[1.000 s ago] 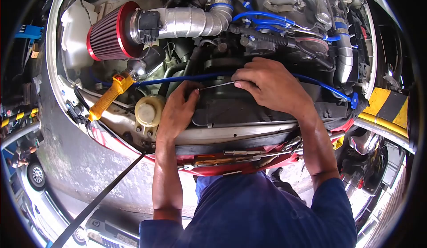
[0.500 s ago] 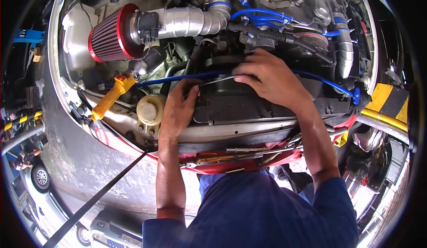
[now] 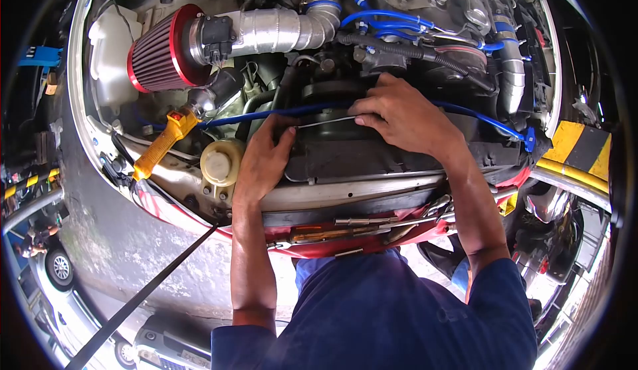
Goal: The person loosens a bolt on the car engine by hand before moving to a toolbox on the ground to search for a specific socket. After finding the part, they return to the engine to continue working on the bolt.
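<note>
A thin, pale metal rod (image 3: 325, 122) stretches between my two hands over the front of the engine bay; what kind of tool or part it is cannot be made out. My left hand (image 3: 266, 151) pinches its left end between thumb and fingers, above the black radiator cover (image 3: 372, 157). With fingers curled, my right hand (image 3: 402, 121) grips the other end, and the fingers hide that tip. Just behind the rod runs a blue hose (image 3: 312, 109), crossing the bay from side to side. A round black pulley (image 3: 332, 91) lies beyond it.
Left of my hands are a yellow work lamp (image 3: 159, 144), a cream reservoir cap (image 3: 216, 164) and a red-rimmed cone air filter (image 3: 163, 51). Tools, including a socket extension (image 3: 359, 222), lie along the red front bumper (image 3: 312, 245). A dark prop rod (image 3: 143, 297) slants at lower left.
My right hand, blurred before, now appears sharp and slightly further right along the rod. My left hand keeps its pinch. The whole view has shifted slightly.
</note>
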Motion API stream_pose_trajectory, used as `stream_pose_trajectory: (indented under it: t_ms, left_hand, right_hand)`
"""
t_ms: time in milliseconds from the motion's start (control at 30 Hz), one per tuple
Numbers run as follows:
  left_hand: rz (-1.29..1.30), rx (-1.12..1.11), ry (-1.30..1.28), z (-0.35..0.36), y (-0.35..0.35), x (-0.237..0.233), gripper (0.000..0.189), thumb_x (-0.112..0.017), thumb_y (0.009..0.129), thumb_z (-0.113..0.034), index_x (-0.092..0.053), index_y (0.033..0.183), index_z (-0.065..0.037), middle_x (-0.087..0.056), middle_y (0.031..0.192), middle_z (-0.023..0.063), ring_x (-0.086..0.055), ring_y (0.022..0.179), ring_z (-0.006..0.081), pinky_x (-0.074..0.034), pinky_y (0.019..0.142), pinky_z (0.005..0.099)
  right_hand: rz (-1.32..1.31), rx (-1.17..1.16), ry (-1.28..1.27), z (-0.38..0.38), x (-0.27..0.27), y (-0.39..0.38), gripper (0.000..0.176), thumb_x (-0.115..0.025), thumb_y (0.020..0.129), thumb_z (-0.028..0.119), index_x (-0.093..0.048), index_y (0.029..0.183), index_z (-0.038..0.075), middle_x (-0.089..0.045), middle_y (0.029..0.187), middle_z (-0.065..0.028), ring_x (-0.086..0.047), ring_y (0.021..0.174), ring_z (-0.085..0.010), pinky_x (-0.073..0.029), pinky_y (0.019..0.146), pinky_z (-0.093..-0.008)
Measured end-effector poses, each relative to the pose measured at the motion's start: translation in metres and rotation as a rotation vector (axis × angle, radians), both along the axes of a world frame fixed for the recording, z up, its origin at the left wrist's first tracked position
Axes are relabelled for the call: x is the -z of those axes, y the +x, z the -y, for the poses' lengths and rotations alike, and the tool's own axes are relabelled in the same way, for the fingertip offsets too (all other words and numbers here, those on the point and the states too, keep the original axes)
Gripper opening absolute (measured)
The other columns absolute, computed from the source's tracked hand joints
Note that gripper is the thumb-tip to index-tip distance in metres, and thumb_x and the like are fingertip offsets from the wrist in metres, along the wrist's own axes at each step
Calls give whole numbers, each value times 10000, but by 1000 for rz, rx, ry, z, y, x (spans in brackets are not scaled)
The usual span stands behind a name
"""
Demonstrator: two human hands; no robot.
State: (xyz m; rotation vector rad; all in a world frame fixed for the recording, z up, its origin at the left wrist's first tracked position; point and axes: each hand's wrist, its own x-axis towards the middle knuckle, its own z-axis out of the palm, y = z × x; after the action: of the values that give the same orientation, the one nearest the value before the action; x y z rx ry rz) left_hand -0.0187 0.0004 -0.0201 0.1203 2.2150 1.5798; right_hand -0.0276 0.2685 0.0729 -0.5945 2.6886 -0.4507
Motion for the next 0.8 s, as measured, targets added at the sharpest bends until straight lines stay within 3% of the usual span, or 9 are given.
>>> stream_pose_trajectory:
  t_ms: [200,500,800]
  left_hand:
    - [24,-12,16,0,1,1,272,-576,1018,-230,-657,1163,-15,-694,912,159,-651,796,260,-492,771,375]
    - [4,-14,13,-1,1,-2,251,-564,1027,-206,-661,1162,-18,-706,980,185,-673,900,334,-500,836,390]
    - [45,-11,11,-2,0,-11,264,-548,1035,-186,-671,1168,7,-709,963,172,-673,896,245,-499,838,360]
  right_hand:
    - [35,13,-39,3,9,-4,203,-711,943,220,-780,1051,62,-746,919,-103,-580,889,-299,-504,826,-436]
    - [-5,-105,-41,11,3,-12,178,-667,963,201,-746,940,43,-713,849,-129,-611,850,-343,-515,821,-476]
    - [-66,-129,-26,26,-9,-14,183,-678,955,210,-713,887,44,-682,808,-127,-613,875,-340,-503,826,-453]
